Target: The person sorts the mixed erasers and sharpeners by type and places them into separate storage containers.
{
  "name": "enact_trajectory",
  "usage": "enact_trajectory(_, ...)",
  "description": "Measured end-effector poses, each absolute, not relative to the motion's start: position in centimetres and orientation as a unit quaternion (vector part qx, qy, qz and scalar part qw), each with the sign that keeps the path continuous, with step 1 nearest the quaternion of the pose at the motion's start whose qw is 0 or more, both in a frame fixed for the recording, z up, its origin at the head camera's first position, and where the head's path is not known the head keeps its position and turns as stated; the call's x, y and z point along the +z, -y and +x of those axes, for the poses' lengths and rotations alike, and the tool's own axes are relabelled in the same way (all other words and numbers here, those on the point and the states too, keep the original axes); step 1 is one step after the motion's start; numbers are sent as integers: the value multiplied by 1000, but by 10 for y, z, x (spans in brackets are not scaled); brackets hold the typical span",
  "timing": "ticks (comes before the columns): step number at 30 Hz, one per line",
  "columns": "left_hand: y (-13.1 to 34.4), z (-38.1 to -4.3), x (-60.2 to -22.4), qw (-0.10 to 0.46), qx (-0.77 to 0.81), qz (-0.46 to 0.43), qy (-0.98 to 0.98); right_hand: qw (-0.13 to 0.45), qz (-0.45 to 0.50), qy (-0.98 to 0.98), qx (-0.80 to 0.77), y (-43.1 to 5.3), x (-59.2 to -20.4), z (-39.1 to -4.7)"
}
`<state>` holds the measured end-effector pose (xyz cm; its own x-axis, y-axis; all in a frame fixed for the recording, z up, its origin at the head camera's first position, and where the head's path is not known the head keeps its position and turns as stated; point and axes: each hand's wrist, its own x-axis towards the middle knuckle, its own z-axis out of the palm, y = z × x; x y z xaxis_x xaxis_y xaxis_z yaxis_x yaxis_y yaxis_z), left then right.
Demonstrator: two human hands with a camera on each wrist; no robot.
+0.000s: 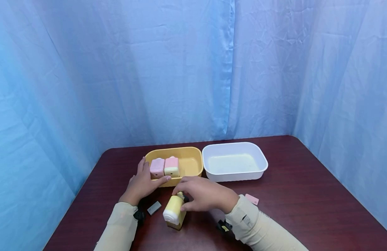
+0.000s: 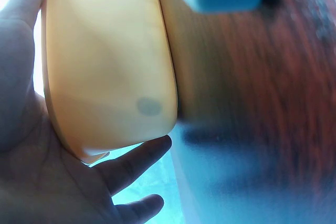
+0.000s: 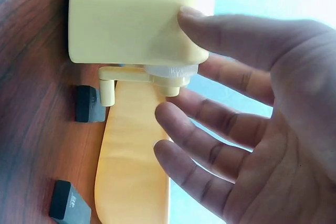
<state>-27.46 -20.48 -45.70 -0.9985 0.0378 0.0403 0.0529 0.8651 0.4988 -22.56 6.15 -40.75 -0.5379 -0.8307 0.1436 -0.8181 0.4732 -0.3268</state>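
My right hand (image 1: 206,193) holds a yellow-and-white hand-crank pencil sharpener (image 1: 174,211) standing near the table's front. In the right wrist view the thumb presses the sharpener's (image 3: 131,19) side, the index finger is partly hidden behind it, and the other fingers spread near the crank (image 3: 126,74). My left hand (image 1: 143,184) rests on the front left corner of a yellow bin (image 1: 191,167), thumb along the front rim and fingers spread, fairly straight, around the outside (image 2: 110,66). Inside the bin, a lilac-pink sharpener (image 1: 157,167) and a pink-and-cream sharpener (image 1: 172,166) stand side by side.
A white bin (image 1: 234,164) stands right of the yellow one, close beside it. A small grey block (image 1: 154,208) lies between my arms, a pink block (image 1: 251,199) by my right sleeve. Dark blocks (image 3: 71,203) show in the right wrist view. Blue curtains surround the table.
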Motion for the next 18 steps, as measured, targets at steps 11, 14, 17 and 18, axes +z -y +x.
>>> enact_trajectory(11,204,-274,-457,23,-263,-28,964,17,-427,-892,-149,-54,-407,-207)
enact_trajectory(14,204,-274,-457,18,-263,-27,964,3,-410,-903,-128,-50,-407,-201)
enact_trajectory(17,204,-274,-457,16,-264,-27,964,-14,-395,-912,-108,-45,-408,-196)
enact_trajectory(18,205,-274,-457,16,-264,-27,964,-19,-389,-915,-103,-44,-408,-194)
